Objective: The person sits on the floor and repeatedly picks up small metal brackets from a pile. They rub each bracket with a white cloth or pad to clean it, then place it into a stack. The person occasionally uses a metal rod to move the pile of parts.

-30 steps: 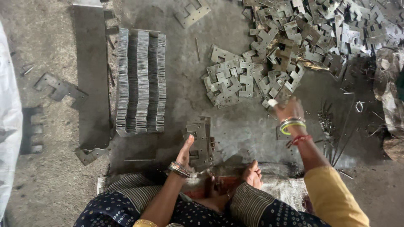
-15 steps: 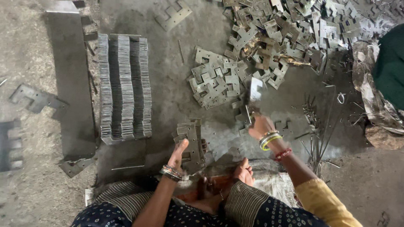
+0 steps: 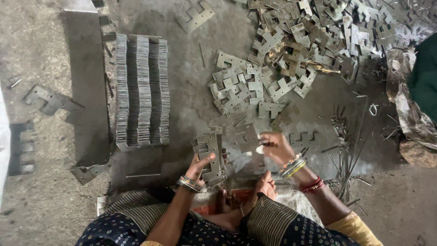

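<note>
I sit on the floor and look down at my hands. My left hand [image 3: 200, 165] holds a small stack of notched grey metal plates [image 3: 210, 151] standing on edge on the floor. My right hand [image 3: 274, 146] grips a single notched metal plate [image 3: 248, 138] just right of that stack. A loose pile of the same plates [image 3: 255, 86] lies beyond my hands, spreading into a large heap [image 3: 327, 27] at the upper right. My bare feet [image 3: 264, 184] rest below the hands.
A long neat row of plates stacked on edge [image 3: 142, 91] stands at the left beside a flat metal sheet [image 3: 86, 86]. Thin metal rods [image 3: 346, 159] lie at the right. A crumpled sack [image 3: 409, 114] sits at the right edge. Stray plates [image 3: 52, 101] lie far left.
My right hand has come back from the loose pile toward me, bringing one plate down next to the stack under my left hand. The view has shifted a little.
</note>
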